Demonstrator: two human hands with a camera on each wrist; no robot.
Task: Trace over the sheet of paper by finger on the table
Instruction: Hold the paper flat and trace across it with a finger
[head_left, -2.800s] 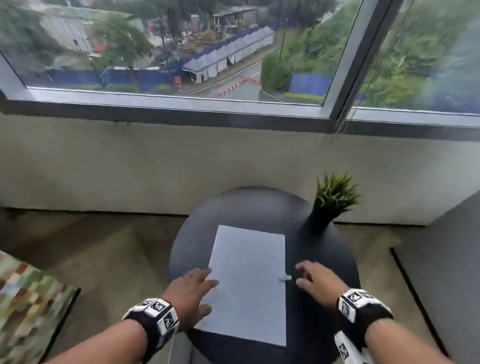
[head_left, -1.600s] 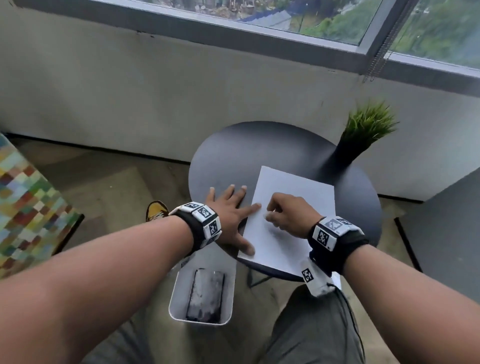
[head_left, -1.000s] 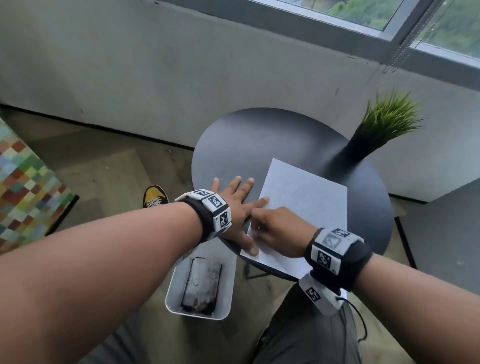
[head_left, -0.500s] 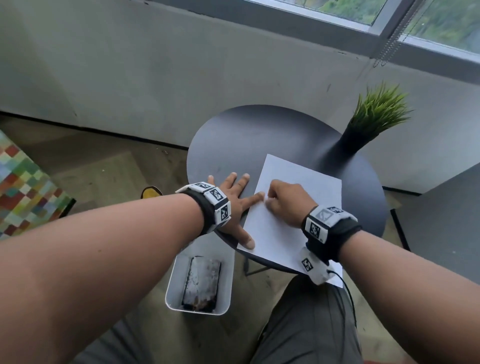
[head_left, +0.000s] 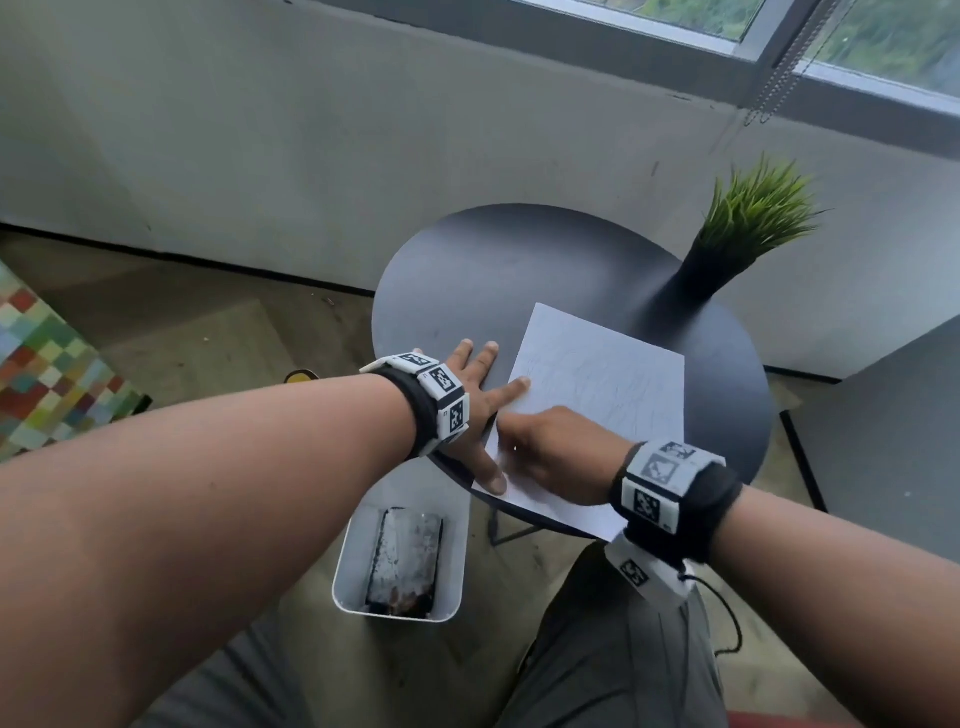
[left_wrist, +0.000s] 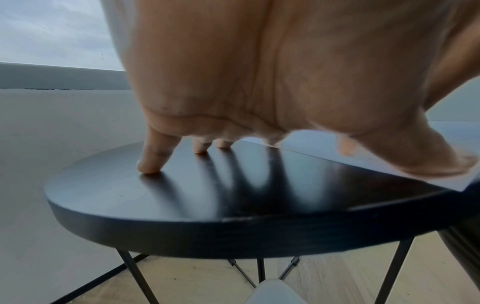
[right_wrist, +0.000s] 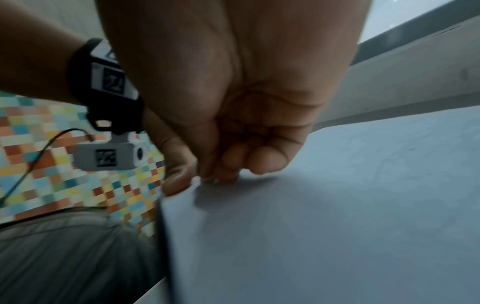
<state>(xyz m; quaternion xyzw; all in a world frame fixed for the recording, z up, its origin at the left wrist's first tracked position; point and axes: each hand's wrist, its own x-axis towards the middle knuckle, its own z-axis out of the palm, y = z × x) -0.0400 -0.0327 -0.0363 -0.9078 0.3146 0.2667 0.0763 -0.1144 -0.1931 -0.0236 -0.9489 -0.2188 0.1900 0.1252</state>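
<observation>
A white sheet of paper with faint lines lies on the round dark table, its near corner hanging over the rim. My left hand lies flat and spread at the sheet's left edge, with the forefinger and thumb on the paper and the other fingers on the bare tabletop. My right hand is curled in a loose fist on the sheet near its left edge, close to the left hand. In the right wrist view its curled fingertips touch the paper and hold nothing.
A green plant in a black vase stands at the table's far right. On the floor below the near rim is a white bin. A checkered cushion lies far left, a grey panel stands right, and my knee is under the sheet.
My right hand came from the sheet's right side to its left edge and has now slid nearer along that edge. The left hand stays flat. The view tipped down from the window.
</observation>
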